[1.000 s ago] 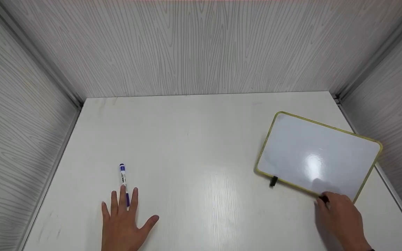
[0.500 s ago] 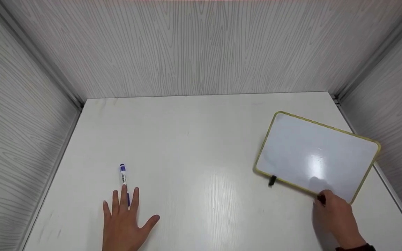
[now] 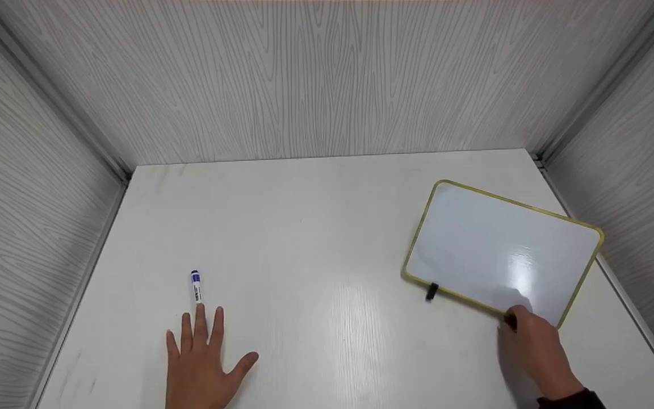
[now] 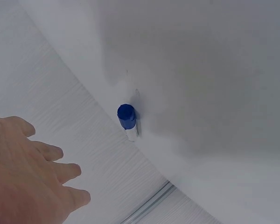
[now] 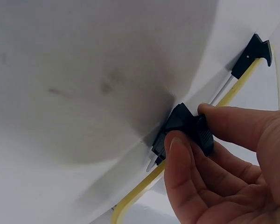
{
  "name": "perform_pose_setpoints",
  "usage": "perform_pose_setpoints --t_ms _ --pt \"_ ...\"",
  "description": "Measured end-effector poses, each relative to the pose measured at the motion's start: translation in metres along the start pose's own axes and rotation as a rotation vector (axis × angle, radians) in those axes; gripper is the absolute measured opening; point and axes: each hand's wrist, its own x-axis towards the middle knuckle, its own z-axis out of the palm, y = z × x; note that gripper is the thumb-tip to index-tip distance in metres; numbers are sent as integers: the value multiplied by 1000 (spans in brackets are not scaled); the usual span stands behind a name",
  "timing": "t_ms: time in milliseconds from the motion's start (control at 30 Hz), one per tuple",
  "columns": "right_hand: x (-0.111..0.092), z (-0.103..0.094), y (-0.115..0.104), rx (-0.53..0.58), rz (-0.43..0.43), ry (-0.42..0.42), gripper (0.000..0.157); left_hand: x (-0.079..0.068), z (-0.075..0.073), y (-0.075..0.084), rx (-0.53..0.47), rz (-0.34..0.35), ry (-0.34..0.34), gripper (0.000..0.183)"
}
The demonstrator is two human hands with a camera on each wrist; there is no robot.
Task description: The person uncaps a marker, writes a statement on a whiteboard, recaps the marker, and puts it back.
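Note:
My left hand [image 3: 197,366] lies palm down with its fingers spread, the fingertips over the lower part of a whiteboard marker [image 3: 196,286]. The marker is white with a blue end; its near end is hidden. In the left wrist view the blue end [image 4: 127,116] points toward the camera, beyond the fingers. At the right, my right hand [image 3: 537,347] pinches a black clip [image 5: 181,120] between thumb and fingers on the near edge of a yellow-framed whiteboard [image 3: 491,244]. A second black clip [image 5: 248,55] sits farther along that edge, a thin metal rod running between them.
The white tabletop [image 3: 298,255] spans the space between both hands. Wood-grain panels enclose it: a back wall [image 3: 327,79], a left wall [image 3: 26,216] and a right wall [image 3: 633,147]. The whiteboard's far right corner reaches over the table's right edge.
The right hand and whiteboard appear slightly farther left, though the whole head view has shifted too. More dark right sleeve shows. The marker's lower end no longer shows between the left fingers.

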Motion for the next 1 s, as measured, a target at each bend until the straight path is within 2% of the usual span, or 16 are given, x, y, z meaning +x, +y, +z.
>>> perform_pose_setpoints --t_ms 600,867,1000 --pt "3 13 -18 40 -54 30 14 4 1 -1 -5 -2 0 105" --pt "1 19 -24 21 -144 104 16 3 -1 0 1 -4 28 104" --pt "2 21 -27 17 -165 120 17 2 -1 1 -3 -5 21 103"
